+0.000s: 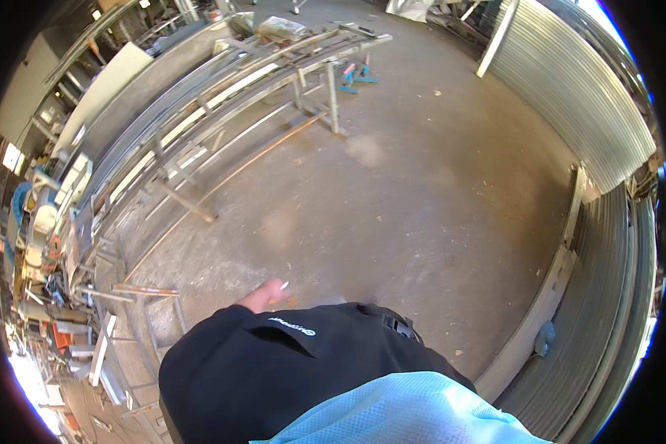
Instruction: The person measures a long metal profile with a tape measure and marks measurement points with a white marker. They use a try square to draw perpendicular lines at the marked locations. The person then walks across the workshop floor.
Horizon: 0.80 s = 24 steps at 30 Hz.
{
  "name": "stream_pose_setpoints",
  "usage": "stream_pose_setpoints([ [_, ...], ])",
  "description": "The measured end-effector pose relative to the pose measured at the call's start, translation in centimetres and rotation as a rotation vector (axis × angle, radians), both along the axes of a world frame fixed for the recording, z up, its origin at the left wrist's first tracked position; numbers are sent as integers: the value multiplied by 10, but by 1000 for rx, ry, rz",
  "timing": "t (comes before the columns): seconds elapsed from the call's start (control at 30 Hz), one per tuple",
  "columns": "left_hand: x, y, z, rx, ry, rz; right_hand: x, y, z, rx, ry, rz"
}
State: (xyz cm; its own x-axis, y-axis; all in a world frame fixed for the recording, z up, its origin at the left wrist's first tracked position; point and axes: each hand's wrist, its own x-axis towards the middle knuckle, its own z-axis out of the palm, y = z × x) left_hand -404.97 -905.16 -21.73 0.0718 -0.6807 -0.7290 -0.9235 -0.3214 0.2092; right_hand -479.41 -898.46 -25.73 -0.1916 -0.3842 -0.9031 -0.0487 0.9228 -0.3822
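Note:
My left hand reaches out past the black sleeve at the lower middle, low over the grey floor. Its fingers look closed, and a small white piece sticks out at their tips; too little of it shows to tell its kind. Nothing else touches this hand. My right hand does not show. Black clothing and a light blue cloth cover the lower part of the view.
A long metal rack with bars and profiles runs along the left. Blue trestle-like stands are beyond it. Corrugated metal sheets line the right, with a crumpled blue bag near the low ledge. Mixed scrap crowds the lower left.

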Motion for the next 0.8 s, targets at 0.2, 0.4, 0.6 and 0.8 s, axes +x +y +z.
stream_pose_setpoints([
  [0.2,37,13,-26,204,-38,450,-36,-316,44,-354,118,-29],
  [0.4,22,-189,-9,226,-16,534,-43,-485,44,-400,68,-97],
  [0.6,-47,-621,-17,-37,18,254,-19,-555,1,-45,83,-19],
  [0.8,-144,-945,48,-528,246,125,-14,-734,-43,7,23,-36],
])
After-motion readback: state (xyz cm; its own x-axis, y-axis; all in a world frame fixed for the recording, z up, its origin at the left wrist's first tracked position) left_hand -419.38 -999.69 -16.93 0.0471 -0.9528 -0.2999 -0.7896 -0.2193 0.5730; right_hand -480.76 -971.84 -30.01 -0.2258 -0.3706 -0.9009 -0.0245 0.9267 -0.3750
